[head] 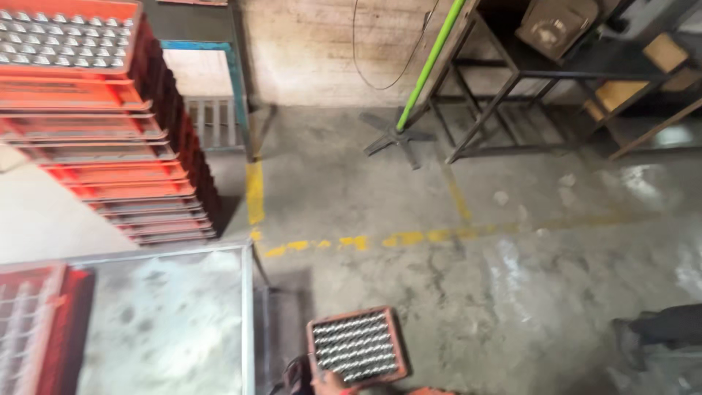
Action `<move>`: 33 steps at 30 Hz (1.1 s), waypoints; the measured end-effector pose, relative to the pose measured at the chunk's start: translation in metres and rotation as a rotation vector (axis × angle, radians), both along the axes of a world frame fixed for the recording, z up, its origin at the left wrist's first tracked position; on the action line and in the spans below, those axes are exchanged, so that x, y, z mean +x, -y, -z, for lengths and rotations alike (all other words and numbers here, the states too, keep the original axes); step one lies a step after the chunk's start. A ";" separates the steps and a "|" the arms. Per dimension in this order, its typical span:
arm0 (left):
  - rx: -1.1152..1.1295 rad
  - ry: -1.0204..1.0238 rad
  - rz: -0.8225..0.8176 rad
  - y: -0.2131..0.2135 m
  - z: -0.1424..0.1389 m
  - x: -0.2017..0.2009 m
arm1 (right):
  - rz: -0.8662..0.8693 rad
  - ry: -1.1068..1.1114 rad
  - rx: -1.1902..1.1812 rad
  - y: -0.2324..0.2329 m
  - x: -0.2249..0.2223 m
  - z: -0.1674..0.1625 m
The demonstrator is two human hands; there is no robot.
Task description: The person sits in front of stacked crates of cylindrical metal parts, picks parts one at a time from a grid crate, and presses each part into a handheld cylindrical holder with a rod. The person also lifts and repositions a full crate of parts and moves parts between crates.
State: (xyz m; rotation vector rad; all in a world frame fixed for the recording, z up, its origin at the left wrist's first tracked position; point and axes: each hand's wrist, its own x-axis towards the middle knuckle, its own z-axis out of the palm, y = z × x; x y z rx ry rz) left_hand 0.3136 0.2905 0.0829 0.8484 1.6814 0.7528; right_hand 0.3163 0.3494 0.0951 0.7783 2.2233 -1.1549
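A small red tray (357, 346) filled with rows of shiny metal parts hangs low over the concrete floor at the bottom centre. My left hand (329, 382) shows only as a few fingers at the bottom edge, closed on the tray's near left corner. My right hand is out of the picture. A sliver of something red (431, 391) peeks in just right of the hand.
A tall stack of red trays (110, 139) stands at the upper left, its top tray holding metal parts. A metal-topped table (168, 322) at the lower left carries another red tray (33, 329). A green pole (428, 66), a dark metal rack (512, 80) and yellow floor lines (351, 241) lie beyond.
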 end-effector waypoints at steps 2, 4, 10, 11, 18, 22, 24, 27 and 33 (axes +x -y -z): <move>0.007 0.008 0.009 -0.002 -0.019 0.004 | -0.005 0.006 0.034 0.011 0.031 0.003; 0.011 0.015 0.011 0.012 -0.023 0.018 | -0.006 0.023 0.067 0.010 0.054 0.000; -0.013 -0.003 -0.061 0.067 0.011 0.076 | 0.268 0.006 0.024 0.033 0.115 -0.014; -0.019 -0.007 -0.101 0.074 0.019 0.079 | 0.299 0.006 -0.001 0.043 0.120 -0.011; -0.158 -0.015 -0.538 0.175 0.033 0.093 | 0.362 -0.009 -0.186 0.090 0.122 0.013; -0.301 0.041 -0.888 0.253 0.017 0.123 | 0.481 -0.145 -0.237 0.119 0.109 0.020; -0.382 0.106 -1.049 0.291 0.014 0.143 | 0.820 -0.302 -0.348 0.134 0.094 0.017; -0.486 0.215 -1.250 0.360 0.032 0.150 | 0.991 -0.511 -0.528 0.160 0.060 0.008; -0.626 0.456 -1.520 0.508 0.078 0.161 | 0.691 -0.578 -0.768 0.260 -0.031 0.010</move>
